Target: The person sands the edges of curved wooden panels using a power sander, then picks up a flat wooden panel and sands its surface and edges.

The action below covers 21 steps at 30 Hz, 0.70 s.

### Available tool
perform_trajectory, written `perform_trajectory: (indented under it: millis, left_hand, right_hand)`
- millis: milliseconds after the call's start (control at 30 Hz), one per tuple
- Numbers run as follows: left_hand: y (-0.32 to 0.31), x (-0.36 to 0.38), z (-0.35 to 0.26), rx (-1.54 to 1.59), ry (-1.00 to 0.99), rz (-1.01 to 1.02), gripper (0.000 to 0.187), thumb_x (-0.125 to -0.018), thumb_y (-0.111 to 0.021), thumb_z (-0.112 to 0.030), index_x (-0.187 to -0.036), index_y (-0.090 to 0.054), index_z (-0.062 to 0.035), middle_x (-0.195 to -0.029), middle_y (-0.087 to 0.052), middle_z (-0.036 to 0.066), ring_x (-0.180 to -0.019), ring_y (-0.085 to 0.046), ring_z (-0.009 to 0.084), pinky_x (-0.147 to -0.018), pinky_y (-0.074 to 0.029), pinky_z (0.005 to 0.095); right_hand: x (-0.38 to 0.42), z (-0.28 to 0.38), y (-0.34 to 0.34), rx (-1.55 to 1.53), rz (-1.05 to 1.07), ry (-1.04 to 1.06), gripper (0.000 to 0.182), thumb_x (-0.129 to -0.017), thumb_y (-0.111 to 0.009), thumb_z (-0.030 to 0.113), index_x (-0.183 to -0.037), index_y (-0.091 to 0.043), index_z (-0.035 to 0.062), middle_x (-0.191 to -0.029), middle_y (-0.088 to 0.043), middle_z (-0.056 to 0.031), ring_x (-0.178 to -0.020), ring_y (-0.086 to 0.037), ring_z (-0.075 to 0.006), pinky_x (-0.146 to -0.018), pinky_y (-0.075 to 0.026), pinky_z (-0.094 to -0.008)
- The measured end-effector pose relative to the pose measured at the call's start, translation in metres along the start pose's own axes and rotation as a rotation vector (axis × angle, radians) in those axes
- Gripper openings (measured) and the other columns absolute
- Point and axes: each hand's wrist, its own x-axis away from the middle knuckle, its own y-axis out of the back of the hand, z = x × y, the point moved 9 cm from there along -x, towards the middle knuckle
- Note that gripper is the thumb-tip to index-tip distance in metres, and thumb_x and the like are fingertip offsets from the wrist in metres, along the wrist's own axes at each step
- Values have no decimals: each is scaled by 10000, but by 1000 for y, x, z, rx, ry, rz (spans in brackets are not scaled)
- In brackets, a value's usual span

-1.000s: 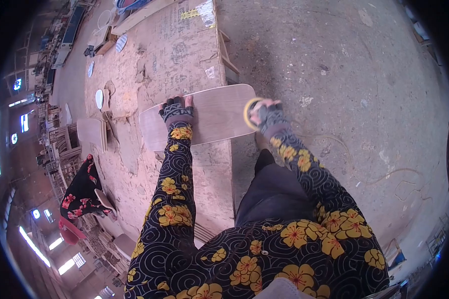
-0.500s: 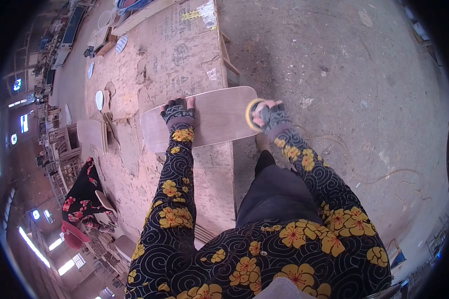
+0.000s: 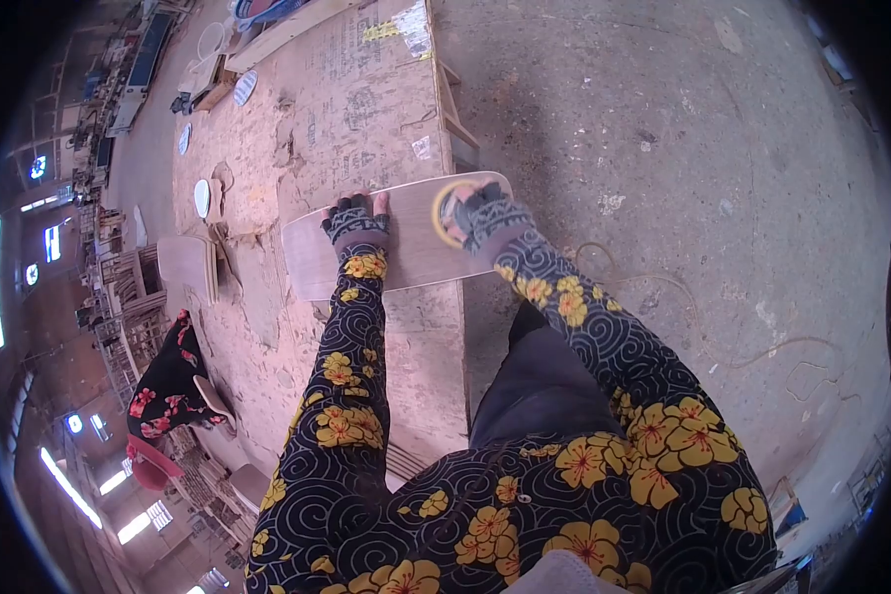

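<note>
A pale wooden board [image 3: 413, 265] with rounded ends lies across the table, its right end overhanging the table edge. My left hand [image 3: 356, 220], in a patterned fingerless glove, presses on the board's left half with fingers spread toward the far edge. In my right hand [image 3: 485, 210], gloved the same way, is a round pad with a yellow rim [image 3: 440, 220]. The pad rests against the board's top near the right end. Its underside and the grip of my fingers are partly hidden and a little blurred.
The worn worktable [image 3: 342, 129] carries several round discs [image 3: 202, 198] and a stack of curved boards [image 3: 186, 265]. Another person [image 3: 163, 391] in dark floral clothing works at the left, holding a board. A cord [image 3: 797, 346] trails over the concrete floor at right.
My right hand and the yellow-rimmed pad have moved left, from the board's right end onto its surface. My left hand and the board stay nearly in place.
</note>
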Motion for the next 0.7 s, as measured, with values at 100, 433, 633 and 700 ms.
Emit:
perform_trajectory:
  millis: [100, 433, 633, 700]
  left_hand:
    - [2, 0, -2, 3, 3, 50, 522, -994, -442, -541, -1303, -596, -149, -1319, -606, 77, -1300, -485, 287, -1173, -225, 529]
    - [8, 2, -4, -2, -20, -54, 535, -997, -408, -550, -1278, -627, -151, -1268, -630, 127, -1231, -546, 304, -1144, -275, 510]
    - [0, -3, -1, 15, 18, 47, 543, -999, -408, -560, -1303, -602, -154, -1332, -589, 104, -1312, -482, 282, -1175, -233, 520]
    - [-1, -3, 1, 8, 21, 41, 536, -998, -410, -560, -1303, -602, -164, -1338, -582, 114, -1311, -485, 284, -1174, -234, 521]
  right_hand:
    - [-34, -57, 9, -278, 283, -519, 544, -843, -679, 466, -1270, -612, 135, -1319, -531, -99, -1156, -579, -377, -1023, -460, -403]
    - [79, -41, 0, -249, -110, -77, 419, -875, -645, 422, -1166, -635, 121, -1267, -532, -153, -1167, -525, -367, -1006, -459, -480]
    - [72, -119, -9, -516, -276, -358, 604, -762, -808, 363, -1246, -548, 112, -1245, -502, -246, -1103, -595, -386, -913, -519, -464]
    - [57, -108, -35, -365, -234, -252, 557, -789, -783, 355, -1230, -545, 111, -1242, -499, -236, -1094, -599, -395, -917, -519, -460]
